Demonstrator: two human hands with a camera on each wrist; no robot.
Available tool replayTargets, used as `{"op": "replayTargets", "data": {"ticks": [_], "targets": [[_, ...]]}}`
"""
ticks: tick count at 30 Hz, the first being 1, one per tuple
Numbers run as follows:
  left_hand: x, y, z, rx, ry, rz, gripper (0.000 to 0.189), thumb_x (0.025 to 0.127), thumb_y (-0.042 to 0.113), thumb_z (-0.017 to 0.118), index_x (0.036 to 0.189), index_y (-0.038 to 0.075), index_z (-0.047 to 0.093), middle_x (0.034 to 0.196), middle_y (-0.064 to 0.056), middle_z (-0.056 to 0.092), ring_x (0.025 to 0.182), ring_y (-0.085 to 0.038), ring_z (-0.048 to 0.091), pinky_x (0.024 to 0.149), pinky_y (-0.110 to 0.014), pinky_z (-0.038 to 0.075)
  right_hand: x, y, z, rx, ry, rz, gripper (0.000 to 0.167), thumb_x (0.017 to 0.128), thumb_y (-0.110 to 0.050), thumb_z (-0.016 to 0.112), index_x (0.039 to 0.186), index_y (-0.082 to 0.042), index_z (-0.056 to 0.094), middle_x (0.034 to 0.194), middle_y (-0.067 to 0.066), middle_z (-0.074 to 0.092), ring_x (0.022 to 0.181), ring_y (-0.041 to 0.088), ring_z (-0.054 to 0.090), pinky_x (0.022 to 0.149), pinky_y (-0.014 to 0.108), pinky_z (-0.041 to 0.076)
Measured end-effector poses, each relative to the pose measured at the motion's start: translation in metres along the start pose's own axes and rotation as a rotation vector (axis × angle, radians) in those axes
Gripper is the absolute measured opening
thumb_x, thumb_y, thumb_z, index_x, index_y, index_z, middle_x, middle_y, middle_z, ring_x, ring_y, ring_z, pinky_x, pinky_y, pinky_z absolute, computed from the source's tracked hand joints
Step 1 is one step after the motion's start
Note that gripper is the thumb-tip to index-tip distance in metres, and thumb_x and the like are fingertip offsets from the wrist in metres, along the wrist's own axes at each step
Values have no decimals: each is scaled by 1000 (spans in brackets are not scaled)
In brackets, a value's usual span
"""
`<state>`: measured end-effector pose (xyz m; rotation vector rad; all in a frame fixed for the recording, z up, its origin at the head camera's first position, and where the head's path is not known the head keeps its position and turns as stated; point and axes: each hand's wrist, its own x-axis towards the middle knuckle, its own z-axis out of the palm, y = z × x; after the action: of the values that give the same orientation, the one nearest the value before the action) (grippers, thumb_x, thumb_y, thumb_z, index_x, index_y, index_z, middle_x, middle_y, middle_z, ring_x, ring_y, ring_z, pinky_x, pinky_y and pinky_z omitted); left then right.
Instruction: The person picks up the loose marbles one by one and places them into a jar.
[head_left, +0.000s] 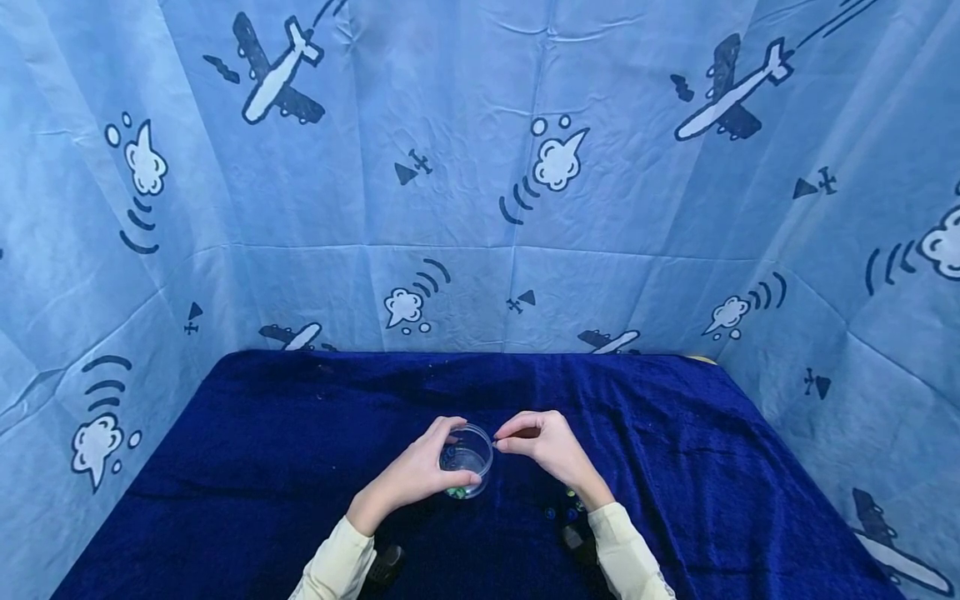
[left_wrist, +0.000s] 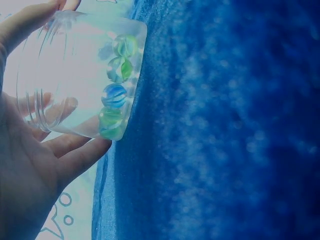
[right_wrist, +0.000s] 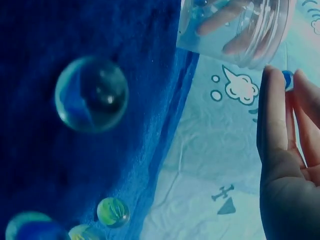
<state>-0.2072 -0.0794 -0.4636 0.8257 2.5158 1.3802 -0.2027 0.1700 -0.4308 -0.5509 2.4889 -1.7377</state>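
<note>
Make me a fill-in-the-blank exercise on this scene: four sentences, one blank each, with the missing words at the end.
1. The left hand holds the clear jar, while the pinched marble is ____ it.
2. The visible colour of the pinched marble is ____.
3. In the left wrist view, the blue-swirled marble comes ____ from the top in the row of four clearly seen in the jar.
4. Loose marbles lie on the cloth nearer the ____ hand.

Missing words: outside; blue; third; right.

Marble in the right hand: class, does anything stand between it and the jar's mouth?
No lid shows on the jar, so only its rim stands there: the right hand pinches the marble beside it and probably need only clear that edge.
</note>
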Motion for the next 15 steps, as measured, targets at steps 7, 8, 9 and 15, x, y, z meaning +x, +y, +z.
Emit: {"op": "replayTargets", "data": {"ticks": [7,8,9,15], "targets": [[0,0,0,6,0,-6,83,86,45,81,148,3,45,142,-15,53,130,-32,58,104,-54,49,1,-5,8,15,41,-17,14,89,-5,79,100,5,78,102,15,75,93,17,71,82,26,57],[0,0,0,6,1,-7,84,86,45,81,148,3,45,142,-14,54,130,-32,58,104,-54,49,1,-6,9,13,46,-23,14,89,-5,79,99,4,79,101,14,75,93,18,71,82,26,57],[1,-1,0,7,2,-7,84,86,45,81,148,3,45,142,-14,54,130,-32,58,104,-54,49,1,-6,11,6,50,-27,13,89,-5,80,99,3,79,101,13,75,93,17,71,83,25,57],[1,-2,0,11,1,3,83,87,45,81,148,2,45,142,-17,54,129,-33,58,103,-54,49,2,-6,18,-11,60,-48,10,88,-6,80,97,-1,81,99,9,76,95,19,71,83,26,57]]}}
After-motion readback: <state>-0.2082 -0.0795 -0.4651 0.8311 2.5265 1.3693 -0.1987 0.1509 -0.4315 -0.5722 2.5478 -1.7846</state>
